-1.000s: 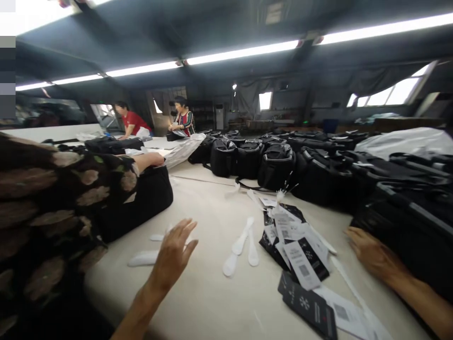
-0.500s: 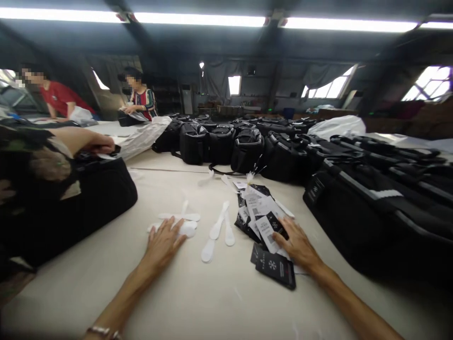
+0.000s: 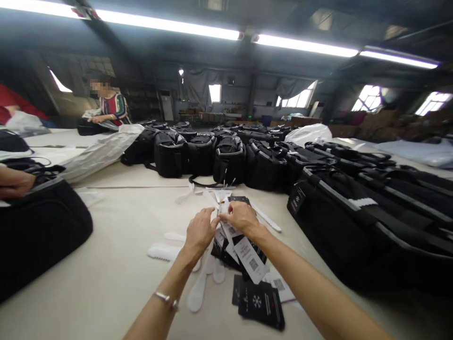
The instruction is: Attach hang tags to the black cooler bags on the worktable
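Observation:
Both hands meet at the top end of a pile of black and white hang tags [image 3: 250,259]. My left hand [image 3: 201,230] is closed, its thumb and fingers pinching near the tag strings. Beside it my right hand [image 3: 241,217] pinches at the same spot; what either one grips is too small to make out. White paddle-shaped strips [image 3: 197,293] lie under and left of my left forearm. Two black tags with a snowflake print [image 3: 260,302] rest below the pile.
Black bags [image 3: 229,158] stand in rows across the table [image 3: 116,264]. A large black bag [image 3: 339,226] is close on the right. At left, another person's hand [image 3: 16,182] is on a black bag [image 3: 46,231]. Farther back, a person in stripes [image 3: 113,106] handles a bag.
My hands have come together at the upper end of the tags, the left from the white strips, the right from the pile's right side. The view has turned right.

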A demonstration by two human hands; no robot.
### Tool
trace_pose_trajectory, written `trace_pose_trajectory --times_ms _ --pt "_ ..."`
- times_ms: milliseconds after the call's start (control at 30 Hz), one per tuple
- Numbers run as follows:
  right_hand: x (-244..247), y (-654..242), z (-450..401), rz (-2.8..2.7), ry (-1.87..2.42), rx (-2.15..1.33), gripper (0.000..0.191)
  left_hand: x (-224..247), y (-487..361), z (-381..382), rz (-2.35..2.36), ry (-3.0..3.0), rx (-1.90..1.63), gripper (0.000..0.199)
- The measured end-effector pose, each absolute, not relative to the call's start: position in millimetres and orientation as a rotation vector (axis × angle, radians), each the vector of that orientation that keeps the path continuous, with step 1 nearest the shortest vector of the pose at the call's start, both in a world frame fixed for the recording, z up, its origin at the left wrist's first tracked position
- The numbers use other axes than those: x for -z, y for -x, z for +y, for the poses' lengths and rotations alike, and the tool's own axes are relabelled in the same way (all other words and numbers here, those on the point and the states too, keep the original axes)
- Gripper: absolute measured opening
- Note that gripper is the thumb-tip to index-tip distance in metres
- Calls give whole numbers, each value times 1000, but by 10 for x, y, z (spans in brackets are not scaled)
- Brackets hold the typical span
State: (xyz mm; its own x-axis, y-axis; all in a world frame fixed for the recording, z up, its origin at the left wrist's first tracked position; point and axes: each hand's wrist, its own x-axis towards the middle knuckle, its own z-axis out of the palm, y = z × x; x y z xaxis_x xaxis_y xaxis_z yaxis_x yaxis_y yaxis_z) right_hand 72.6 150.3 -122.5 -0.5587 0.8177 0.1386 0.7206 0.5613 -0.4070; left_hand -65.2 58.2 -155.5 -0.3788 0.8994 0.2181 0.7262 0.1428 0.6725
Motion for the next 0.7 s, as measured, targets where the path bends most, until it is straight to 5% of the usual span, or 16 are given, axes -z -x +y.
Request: trace_pose_trajectory --times_ms 100,367,700 --pt "1300 -561 1582 -2555 1220 -480 19 1599 709 994 2054 -1456 -1254 38" --pt "1101 -899 1704 -2488 1058 -650 29 1539 658 1243 1434 -1370 -1494 37" --pt "951 -947 1952 -2372 1022 -1186 25 1482 583 1211 1392 -1309 -1497 43"
